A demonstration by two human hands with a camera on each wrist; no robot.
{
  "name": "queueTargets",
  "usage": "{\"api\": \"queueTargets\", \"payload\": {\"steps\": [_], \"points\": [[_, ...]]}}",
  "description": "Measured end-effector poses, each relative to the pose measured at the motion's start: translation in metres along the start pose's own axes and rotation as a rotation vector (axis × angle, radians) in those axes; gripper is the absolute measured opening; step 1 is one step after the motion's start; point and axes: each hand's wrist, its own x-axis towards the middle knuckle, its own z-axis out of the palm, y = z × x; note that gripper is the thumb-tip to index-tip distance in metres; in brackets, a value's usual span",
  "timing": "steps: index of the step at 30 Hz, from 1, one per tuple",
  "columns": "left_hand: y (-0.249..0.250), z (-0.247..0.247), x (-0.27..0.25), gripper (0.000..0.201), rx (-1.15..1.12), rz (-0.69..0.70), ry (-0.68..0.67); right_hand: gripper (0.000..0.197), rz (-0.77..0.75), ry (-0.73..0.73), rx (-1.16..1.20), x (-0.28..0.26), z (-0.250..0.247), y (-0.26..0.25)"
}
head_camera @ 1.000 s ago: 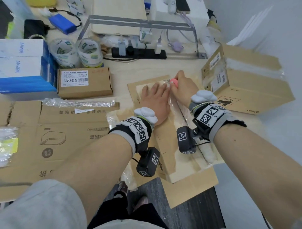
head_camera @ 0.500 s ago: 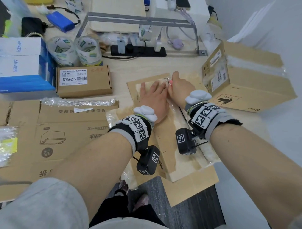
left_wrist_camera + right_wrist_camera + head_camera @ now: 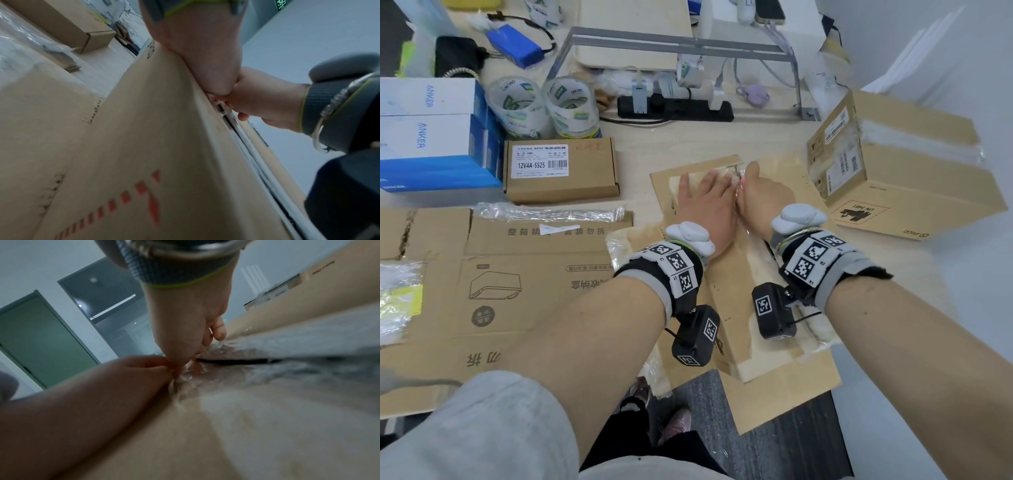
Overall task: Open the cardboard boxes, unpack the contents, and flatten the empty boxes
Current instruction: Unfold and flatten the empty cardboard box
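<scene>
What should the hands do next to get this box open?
Probably draw the pink cutter in the right hand toward the body along the taped seam, since the left hand lies flat on the box, and tape nearer the body looks uncut.

A light wooden desk (image 3: 640,144) held clutter. At the far left, two white and blue boxes (image 3: 428,130) printed ANKER sat stacked. Just beside them stood two rolls of clear tape (image 3: 544,106), side by side. Behind these, a blue battery pack (image 3: 515,46) with a black cable lay near a black pouch (image 3: 457,56). A black power strip (image 3: 674,108) with several plugs lay under a grey metal stand (image 3: 678,46) carrying a pale board. A small lilac object (image 3: 751,92) hung beside it. Grey carpet (image 3: 774,445) showed below the desk edge.
</scene>
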Motion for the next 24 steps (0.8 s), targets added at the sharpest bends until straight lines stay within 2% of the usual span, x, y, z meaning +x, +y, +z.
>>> {"api": "queueTargets", "payload": {"steps": [5,14,20,24], "points": [[0.001,0.000,0.000,0.049,-0.013,-0.001,0.013,0.028,-0.006,0.049,-0.009,-0.009,0.005,0.001],[0.000,-0.002,-0.003,0.048,-0.060,0.004,0.038,0.034,0.006,0.106,-0.079,-0.020,0.012,-0.001],[0.010,-0.004,-0.016,0.055,0.055,-0.003,-0.084,0.037,0.032,0.161,0.006,-0.019,0.018,0.002],[0.014,0.004,-0.022,0.052,0.025,-0.008,-0.014,0.038,0.048,0.148,0.028,-0.020,0.019,0.005]]}}
